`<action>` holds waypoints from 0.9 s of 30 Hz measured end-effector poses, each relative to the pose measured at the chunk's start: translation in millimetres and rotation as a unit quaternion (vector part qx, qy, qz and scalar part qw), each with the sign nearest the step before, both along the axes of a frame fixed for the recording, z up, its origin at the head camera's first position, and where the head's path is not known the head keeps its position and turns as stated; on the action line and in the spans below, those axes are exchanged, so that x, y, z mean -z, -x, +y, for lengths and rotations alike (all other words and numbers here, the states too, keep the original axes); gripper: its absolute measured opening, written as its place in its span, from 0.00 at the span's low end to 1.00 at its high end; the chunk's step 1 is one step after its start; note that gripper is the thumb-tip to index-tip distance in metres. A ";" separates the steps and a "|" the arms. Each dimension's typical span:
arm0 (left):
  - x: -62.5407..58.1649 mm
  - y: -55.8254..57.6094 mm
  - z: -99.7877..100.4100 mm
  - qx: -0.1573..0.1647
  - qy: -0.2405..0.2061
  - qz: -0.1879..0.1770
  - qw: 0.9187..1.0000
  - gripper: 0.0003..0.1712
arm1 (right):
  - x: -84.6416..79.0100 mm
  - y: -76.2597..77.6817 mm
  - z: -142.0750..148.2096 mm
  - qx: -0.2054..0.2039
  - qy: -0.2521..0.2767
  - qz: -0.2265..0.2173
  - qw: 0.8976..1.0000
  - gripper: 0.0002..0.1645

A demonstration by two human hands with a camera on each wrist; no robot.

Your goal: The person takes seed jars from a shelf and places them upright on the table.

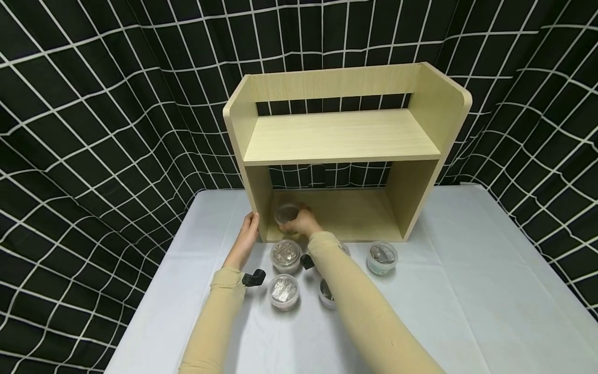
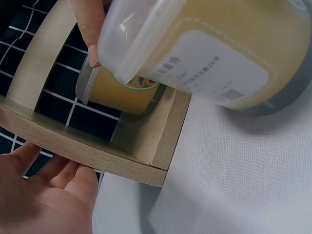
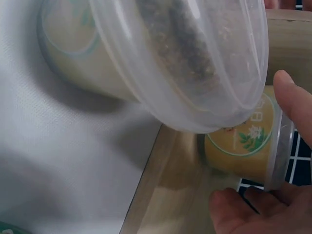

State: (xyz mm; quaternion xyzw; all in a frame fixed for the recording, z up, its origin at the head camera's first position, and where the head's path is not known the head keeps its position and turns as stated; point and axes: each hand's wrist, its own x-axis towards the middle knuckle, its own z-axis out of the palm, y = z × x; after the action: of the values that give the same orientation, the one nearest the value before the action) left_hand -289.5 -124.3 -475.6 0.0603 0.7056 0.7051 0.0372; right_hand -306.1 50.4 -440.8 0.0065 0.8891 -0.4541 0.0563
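My right hand [image 1: 302,223] reaches into the lower compartment of a light wooden shelf unit [image 1: 341,158], at its left end. Thumb and fingers grip a clear-lidded round plastic tub [image 1: 286,212] from its right side. In the right wrist view this tub [image 3: 241,146] shows a yellowish body and a leaf-pattern label; its base is at the bottom board. My left hand [image 1: 246,236] rests against the outer face of the left side panel. The left wrist view shows its fingers [image 2: 80,183] extended at that panel's edge.
Several similar tubs stand on the white table [image 1: 467,291] before the shelf: a near-left tub [image 1: 284,291], a tub behind it [image 1: 286,254] and a right-hand tub [image 1: 382,257]. My right forearm partly covers others. A black gridded curtain [image 1: 117,130] surrounds the table.
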 end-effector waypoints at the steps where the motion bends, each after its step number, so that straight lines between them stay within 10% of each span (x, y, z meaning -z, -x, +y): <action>1: -0.1 0.1 -0.1 0.000 0.002 0.000 1.000 0.33 | 0.2 0.5 -0.1 -0.003 -0.001 0.002 1.000 0.56; 16: -11.2 -7.8 0.5 0.029 -0.021 -0.014 0.999 0.31 | 1.4 3.9 1.7 -0.001 -0.014 -0.005 1.000 0.52; 27: 1.7 -0.5 -0.3 0.007 -0.010 -0.002 1.000 0.36 | -4.5 2.1 14.2 0.010 0.131 0.012 0.991 0.44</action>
State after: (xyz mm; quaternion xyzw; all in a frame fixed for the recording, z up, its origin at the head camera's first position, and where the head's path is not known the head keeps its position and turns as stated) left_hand -289.1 -124.6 -477.3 0.0642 0.6982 0.7118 0.0425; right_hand -308.2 64.6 -436.3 0.0027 0.8223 -0.5675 0.0416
